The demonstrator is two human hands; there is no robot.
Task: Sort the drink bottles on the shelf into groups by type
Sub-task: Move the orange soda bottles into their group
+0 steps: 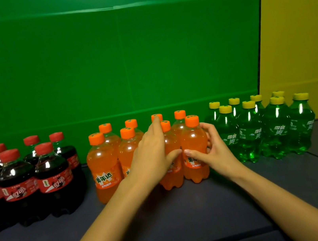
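Note:
Three groups of small drink bottles stand on the dark shelf [179,213]. Cola bottles [53,174] with red caps are on the left, orange soda bottles [101,164] in the middle, green soda bottles [276,133] with yellow caps on the right. My right hand [215,148] grips the front right orange bottle [193,140], thumb across its label and fingers curled behind it. My left hand [151,157] lies with straight fingers against the neighbouring front orange bottle [175,176]. Its thumb presses that bottle's front and its index fingertip reaches a rear orange cap [156,117].
A green back panel [120,64] closes the shelf behind the bottles, with yellow side walls [303,35] at right and far left. Dark shelf surface stretches in front of all three groups. Narrow gaps separate the groups.

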